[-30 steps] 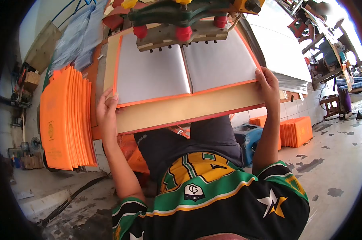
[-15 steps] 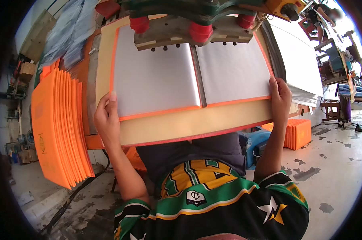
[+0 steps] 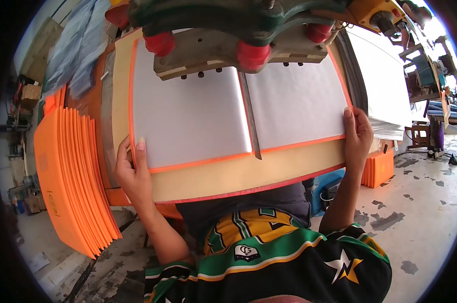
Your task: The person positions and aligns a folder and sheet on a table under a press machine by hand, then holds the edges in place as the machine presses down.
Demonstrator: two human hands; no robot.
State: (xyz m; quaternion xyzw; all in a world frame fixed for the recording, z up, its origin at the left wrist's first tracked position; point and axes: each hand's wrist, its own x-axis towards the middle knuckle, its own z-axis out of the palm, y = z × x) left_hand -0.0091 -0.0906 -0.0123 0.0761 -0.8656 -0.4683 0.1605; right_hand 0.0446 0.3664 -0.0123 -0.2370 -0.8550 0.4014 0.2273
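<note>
An orange folder [image 3: 198, 121] lies spread on a tan board, its two inner sides covered in white sheeting. A dark strip [image 3: 251, 118] runs along the gap at its spine and sticks out slightly past the near edge. My left hand [image 3: 134, 169] pinches the near left edge, thumb on top and the other fingers partly hidden at the side. At the right edge, my right hand [image 3: 358, 132] grips in the same way, thumb uppermost. Over the far part of the folder hangs a metal press plate [image 3: 233, 53] with red mounts; whether it touches is unclear.
The tan board [image 3: 248, 174] has a red front edge. At left stands a row of orange folders [image 3: 71, 177]; more orange folders [image 3: 378, 169] sit low at right. White sheets [image 3: 380, 76] are stacked right of the board. Clear plastic sheets [image 3: 77, 50] lie at far left.
The whole view has shifted, so the press, board and folder appear lower. Both hands keep the same hold on the folder's edges.
</note>
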